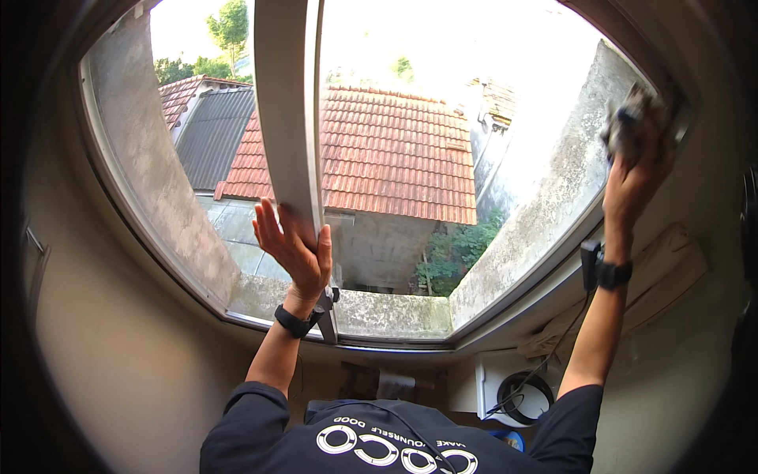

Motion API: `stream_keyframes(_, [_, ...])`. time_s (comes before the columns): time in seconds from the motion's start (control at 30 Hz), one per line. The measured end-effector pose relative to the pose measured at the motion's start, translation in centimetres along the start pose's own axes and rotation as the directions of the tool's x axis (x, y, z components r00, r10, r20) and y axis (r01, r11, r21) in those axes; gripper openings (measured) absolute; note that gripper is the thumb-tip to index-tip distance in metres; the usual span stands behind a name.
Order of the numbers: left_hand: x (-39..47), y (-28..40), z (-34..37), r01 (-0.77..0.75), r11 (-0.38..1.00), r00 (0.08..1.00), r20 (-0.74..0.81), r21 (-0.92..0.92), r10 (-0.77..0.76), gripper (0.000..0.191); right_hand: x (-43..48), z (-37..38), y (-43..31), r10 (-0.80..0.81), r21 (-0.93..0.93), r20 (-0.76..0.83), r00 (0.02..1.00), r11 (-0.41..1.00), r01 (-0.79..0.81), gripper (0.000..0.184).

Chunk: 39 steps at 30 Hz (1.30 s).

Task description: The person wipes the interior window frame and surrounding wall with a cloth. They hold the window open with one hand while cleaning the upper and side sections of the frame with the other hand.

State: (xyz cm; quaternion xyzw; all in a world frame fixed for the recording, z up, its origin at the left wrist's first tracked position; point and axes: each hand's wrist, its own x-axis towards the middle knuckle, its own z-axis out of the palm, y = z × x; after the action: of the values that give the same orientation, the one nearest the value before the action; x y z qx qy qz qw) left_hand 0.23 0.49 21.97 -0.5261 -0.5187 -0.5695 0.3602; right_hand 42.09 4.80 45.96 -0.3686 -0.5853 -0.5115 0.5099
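Note:
A sliding window with a metal frame fills the upper part of the head view. My left hand [296, 252] rests with spread fingers against the lower part of the window's middle frame upright [289, 106]. At the upper right, my right hand [639, 172] holds a bunched grey cloth [633, 121] near the right side of the window frame. The cloth and the fingers on it are blurred. Between my hands is the right window pane, with a tiled roof visible through it. Each wrist wears a black strap.
A cable hangs from my right wrist strap towards a white object with a round black rim [525, 398]. Light brown fabric [645, 284] lies below the window's right side. Outside are rough wall edges [551, 225], tiled roofs [397, 154] and a corrugated roof [216, 136].

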Motion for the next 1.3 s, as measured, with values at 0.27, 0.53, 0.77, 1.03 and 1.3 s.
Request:
stream_keyframes(0.27, [0.0, 0.2, 0.2, 0.01, 0.999, 1.0, -0.025, 0.04, -0.009, 0.074, -11.5, 0.8, -7.9, -0.009, 0.052, 0.229, 0.973, 0.999, -0.003, 0.052])
stream_keyframes(0.53, [0.1, 0.3, 0.2, -0.005, 1.0, 0.999, -0.034, 0.031, 0.006, 0.075, -24.9, -5.0, -10.5, -0.185, 0.203, 0.547, 0.817, 0.975, 0.085, 0.024])
stream_keyframes(0.77, [-0.1, 0.2, 0.2, 0.007, 0.999, 0.999, -0.037, 0.035, -0.005, 0.075, -5.9, -1.2, -1.4, 0.012, 0.027, 0.179, 0.984, 1.0, -0.017, 0.054])
stream_keyframes(1.03, [-0.1, 0.3, 0.2, 0.002, 0.999, 0.999, -0.042, 0.038, -0.001, 0.075, -4.4, 2.1, -11.0, 0.024, 0.079, 0.161, 0.987, 0.996, -0.037, 0.047])
stream_keyframes(1.3, [0.0, 0.4, -0.1, -0.013, 0.999, 1.0, -0.001, 0.049, 0.013, 0.077, -24.0, -2.9, -15.5, -0.328, 0.347, 0.481, 0.813, 0.923, 0.167, 0.036])
